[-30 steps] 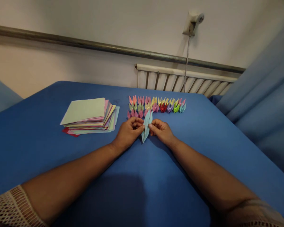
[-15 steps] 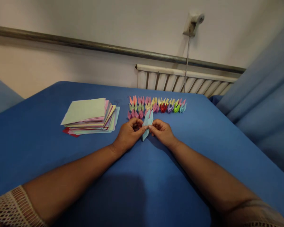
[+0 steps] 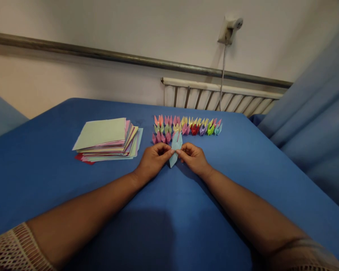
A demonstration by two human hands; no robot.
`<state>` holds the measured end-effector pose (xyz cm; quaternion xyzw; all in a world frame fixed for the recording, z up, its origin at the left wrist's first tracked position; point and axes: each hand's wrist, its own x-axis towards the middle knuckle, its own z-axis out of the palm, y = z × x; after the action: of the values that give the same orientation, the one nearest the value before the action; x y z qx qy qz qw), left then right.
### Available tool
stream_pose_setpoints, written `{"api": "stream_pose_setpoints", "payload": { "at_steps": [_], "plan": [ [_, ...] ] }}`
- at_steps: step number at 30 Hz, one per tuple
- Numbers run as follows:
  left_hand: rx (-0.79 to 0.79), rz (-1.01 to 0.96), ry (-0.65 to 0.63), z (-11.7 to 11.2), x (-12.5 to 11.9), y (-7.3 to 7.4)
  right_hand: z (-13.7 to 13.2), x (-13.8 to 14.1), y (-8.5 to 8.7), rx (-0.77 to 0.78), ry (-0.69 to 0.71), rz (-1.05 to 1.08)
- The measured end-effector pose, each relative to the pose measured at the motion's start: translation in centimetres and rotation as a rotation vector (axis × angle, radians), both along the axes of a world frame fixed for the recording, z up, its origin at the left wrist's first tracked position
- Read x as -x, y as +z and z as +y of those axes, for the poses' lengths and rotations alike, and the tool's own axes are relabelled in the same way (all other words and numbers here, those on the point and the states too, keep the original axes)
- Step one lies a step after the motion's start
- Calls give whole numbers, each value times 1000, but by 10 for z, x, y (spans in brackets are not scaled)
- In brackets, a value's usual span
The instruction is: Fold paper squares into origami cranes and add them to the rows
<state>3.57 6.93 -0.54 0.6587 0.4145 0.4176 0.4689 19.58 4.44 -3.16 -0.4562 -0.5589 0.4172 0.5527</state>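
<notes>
A light blue piece of folded paper (image 3: pixel 176 143), long and pointed with a slit at its far end, is held upright-leaning between my two hands. My left hand (image 3: pixel 155 160) pinches its left edge with thumb and fingers closed. On the other edge, my right hand (image 3: pixel 194 158) grips it the same way, the thumbs nearly meeting at its middle. Just beyond my hands stand rows of small folded paper cranes (image 3: pixel 195 130) in pink, yellow, green, red, purple and blue. The blue paper hides part of the nearest row.
A thick stack of coloured paper sheets (image 3: pixel 101 133) lies left of my hands on the blue-covered table (image 3: pixel 39 158). Behind the table are a white radiator (image 3: pixel 203 94), a metal pipe (image 3: pixel 115 57) and a wall socket (image 3: pixel 228 32) with a cord. Blue curtain (image 3: pixel 313 120) hangs at right.
Both hands keep their pinch on the light blue folded paper, which has shifted only very slightly. The cranes and the stack stay where they were.
</notes>
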Motion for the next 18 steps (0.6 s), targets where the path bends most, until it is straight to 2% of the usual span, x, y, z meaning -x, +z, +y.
{"api": "stream_pose_setpoints", "payload": {
  "at_steps": [6,11,15,18],
  "plan": [
    [181,-166,52,-2,-3,2,1,1,-1,-54,-91,-20],
    [281,-290,17,-2,-3,3,0,3,-3,-108,-76,-27],
    [302,-285,39,0,-3,3,-1,4,-1,-106,-60,3],
    [276,-265,54,0,-3,3,-2,4,0,-121,-73,-57]
  ]
}}
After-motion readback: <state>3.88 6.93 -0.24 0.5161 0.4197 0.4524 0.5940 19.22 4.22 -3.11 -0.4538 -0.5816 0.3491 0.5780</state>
